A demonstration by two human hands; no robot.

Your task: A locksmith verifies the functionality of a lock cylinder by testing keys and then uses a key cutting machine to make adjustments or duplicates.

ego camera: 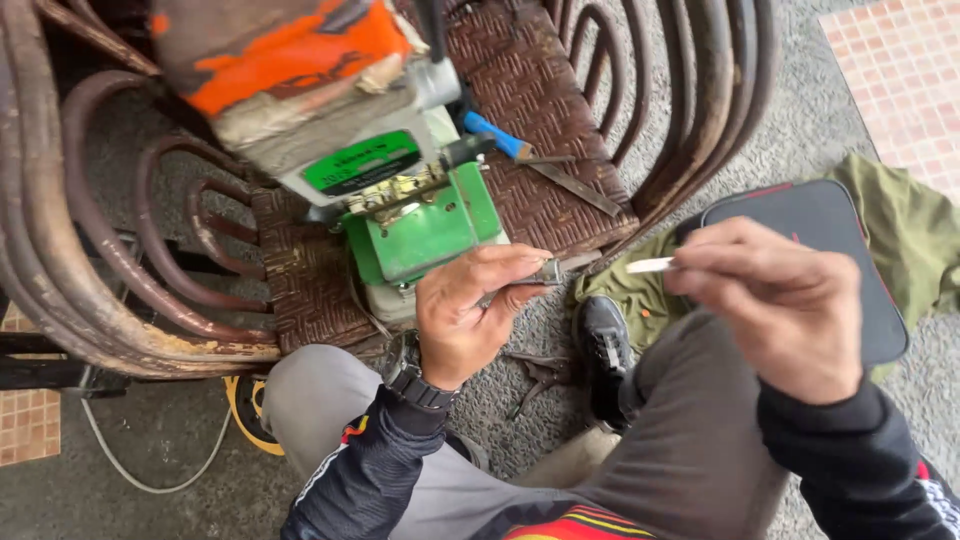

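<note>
My left hand (pixel 470 315) pinches a small grey metal part (pixel 548 272) between thumb and fingers, just in front of a green and grey machine (pixel 400 190) that stands on a woven chair seat (pixel 540 130). A black watch sits on that wrist. My right hand (pixel 780 300) is closed around a thin white stick-like piece (pixel 650 265), whose tip points left toward the metal part, a short gap away. An orange and grey worn cover (pixel 280 50) tops the machine.
A blue-handled tool (pixel 500 135) and a flat metal file (pixel 575 185) lie on the seat. Curved rusty chair bars (pixel 120 270) ring the left and back. A black case (pixel 830 230) rests on green cloth (pixel 910 240). My black shoe (pixel 605 350) is on the gravelly floor.
</note>
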